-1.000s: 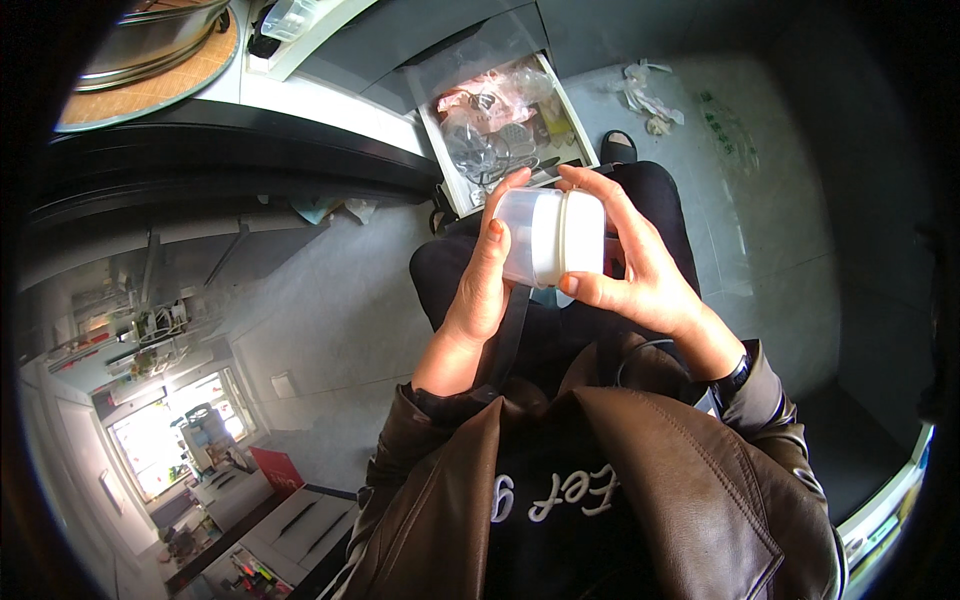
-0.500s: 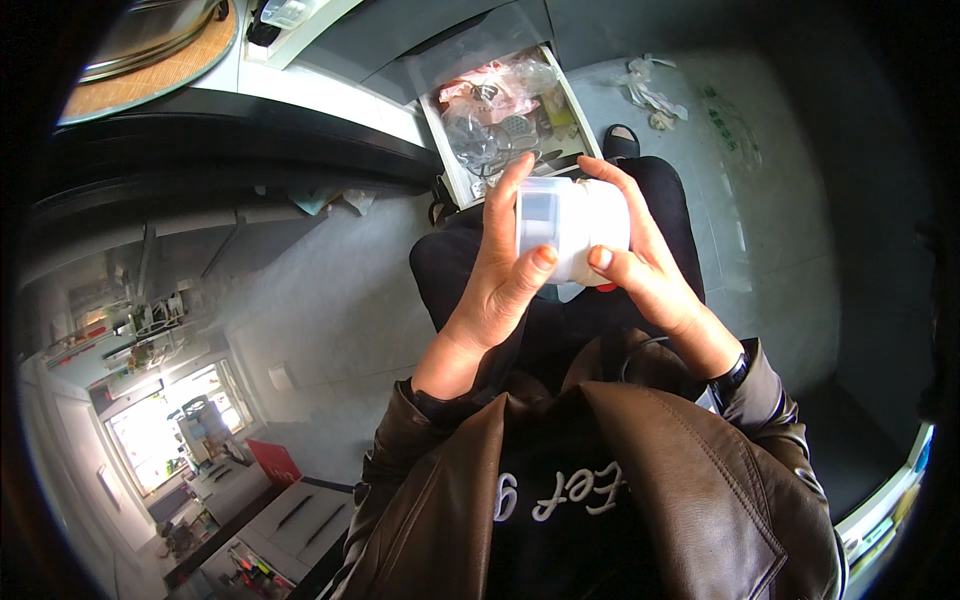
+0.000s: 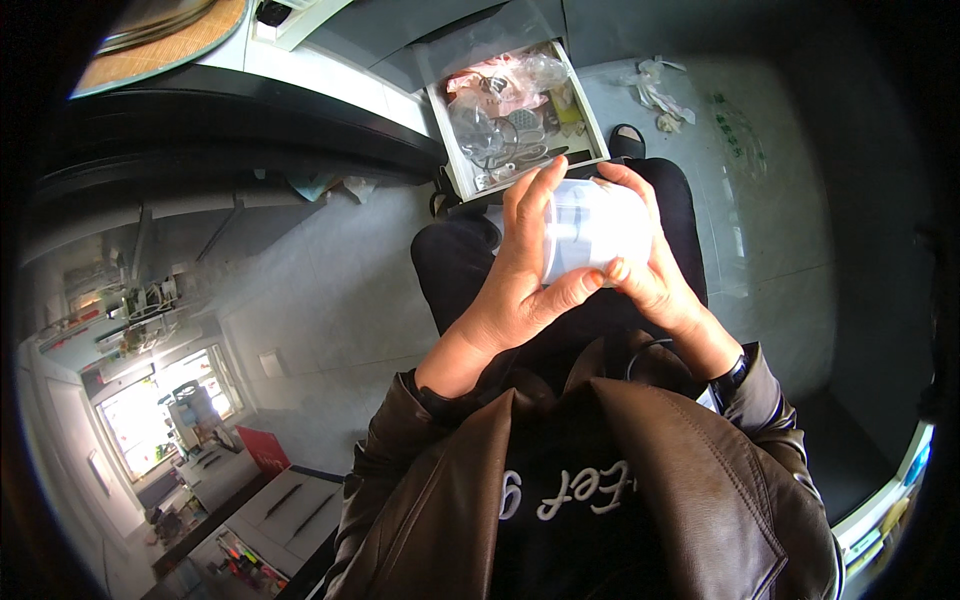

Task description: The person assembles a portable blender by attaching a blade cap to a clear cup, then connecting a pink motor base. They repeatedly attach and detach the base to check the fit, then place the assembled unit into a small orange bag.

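Both my hands are wrapped around a small round plastic container, held on its side above my lap. Its left part is clear and bluish; its right part is bright white and washed out by the light. My left hand grips the clear end, thumb along the near side and fingers on the far side. My right hand is closed on the white end, its thumb tip almost touching the left thumb. The palms hide both ends, so I cannot tell what is inside.
Beyond my hands an open drawer holds clear plastic bags, a pink bag and a coiled cable. Crumpled white plastic lies on the grey floor at the far right. A long black edge runs along the left, below a round wooden board.
The container has shifted slightly to the right in the picture. My left hand has slid toward the right hand, bringing the thumb tips close together. The drawer contents look the same.
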`<control>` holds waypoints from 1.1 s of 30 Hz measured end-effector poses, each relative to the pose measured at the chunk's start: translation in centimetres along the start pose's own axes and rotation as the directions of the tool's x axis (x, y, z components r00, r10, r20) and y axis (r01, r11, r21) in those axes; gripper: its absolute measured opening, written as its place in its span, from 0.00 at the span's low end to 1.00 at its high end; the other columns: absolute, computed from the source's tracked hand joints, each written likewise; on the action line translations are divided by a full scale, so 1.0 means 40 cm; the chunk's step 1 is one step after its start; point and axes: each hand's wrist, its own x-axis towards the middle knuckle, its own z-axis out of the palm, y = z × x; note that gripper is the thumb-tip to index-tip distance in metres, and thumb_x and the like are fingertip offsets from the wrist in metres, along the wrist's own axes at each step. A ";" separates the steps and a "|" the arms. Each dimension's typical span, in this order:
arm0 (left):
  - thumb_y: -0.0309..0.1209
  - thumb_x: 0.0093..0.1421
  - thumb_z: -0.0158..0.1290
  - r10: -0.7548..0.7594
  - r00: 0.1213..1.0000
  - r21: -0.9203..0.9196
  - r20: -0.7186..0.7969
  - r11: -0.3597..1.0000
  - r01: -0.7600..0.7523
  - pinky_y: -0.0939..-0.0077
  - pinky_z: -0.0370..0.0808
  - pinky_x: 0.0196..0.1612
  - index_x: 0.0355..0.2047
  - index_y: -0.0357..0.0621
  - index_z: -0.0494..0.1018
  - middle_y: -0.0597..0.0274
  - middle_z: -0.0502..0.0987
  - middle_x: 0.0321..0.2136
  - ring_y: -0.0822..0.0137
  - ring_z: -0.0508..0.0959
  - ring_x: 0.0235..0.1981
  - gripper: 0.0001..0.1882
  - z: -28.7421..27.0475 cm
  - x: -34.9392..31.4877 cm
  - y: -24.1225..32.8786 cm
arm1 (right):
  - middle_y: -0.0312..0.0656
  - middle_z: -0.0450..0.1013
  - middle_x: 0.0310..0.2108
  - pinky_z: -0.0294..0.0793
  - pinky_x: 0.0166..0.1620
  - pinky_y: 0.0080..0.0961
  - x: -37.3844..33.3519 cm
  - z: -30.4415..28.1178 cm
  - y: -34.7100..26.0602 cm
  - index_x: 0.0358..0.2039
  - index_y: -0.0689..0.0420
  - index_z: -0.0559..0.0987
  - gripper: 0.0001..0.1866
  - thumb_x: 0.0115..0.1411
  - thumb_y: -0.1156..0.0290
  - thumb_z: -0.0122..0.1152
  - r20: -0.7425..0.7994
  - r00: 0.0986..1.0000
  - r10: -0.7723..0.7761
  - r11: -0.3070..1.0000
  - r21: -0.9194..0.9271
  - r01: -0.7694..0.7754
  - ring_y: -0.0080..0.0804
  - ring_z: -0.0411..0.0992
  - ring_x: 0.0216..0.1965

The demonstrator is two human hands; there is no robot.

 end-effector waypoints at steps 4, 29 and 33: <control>0.57 0.69 0.56 -0.118 0.993 -0.233 0.013 0.965 0.118 0.57 0.53 0.73 0.78 0.39 0.39 0.44 0.49 0.72 0.52 0.55 0.72 0.54 0.001 -0.007 0.008 | 0.53 0.56 0.69 0.58 0.71 0.48 0.004 0.003 0.038 0.75 0.55 0.47 0.71 0.44 0.34 0.81 0.020 0.988 -0.152 0.985 -0.084 0.153 0.47 0.59 0.70; 0.41 0.58 0.72 -0.373 0.927 -0.566 0.038 0.757 0.327 0.60 0.67 0.67 0.78 0.51 0.45 0.56 0.66 0.64 0.60 0.65 0.67 0.58 -0.046 -0.021 -0.066 | 0.48 0.68 0.66 0.75 0.64 0.41 0.003 -0.029 0.005 0.74 0.53 0.60 0.43 0.70 0.38 0.56 0.338 0.859 0.385 0.772 0.392 -0.501 0.37 0.72 0.63; 0.46 0.60 0.70 -0.414 0.907 -0.602 0.077 0.706 0.373 0.60 0.67 0.68 0.79 0.52 0.46 0.56 0.65 0.65 0.59 0.66 0.67 0.56 -0.047 -0.029 -0.088 | 0.48 0.71 0.61 0.74 0.60 0.37 0.007 -0.036 0.021 0.73 0.57 0.61 0.48 0.65 0.38 0.65 0.189 0.858 0.478 0.852 0.136 -0.505 0.35 0.72 0.59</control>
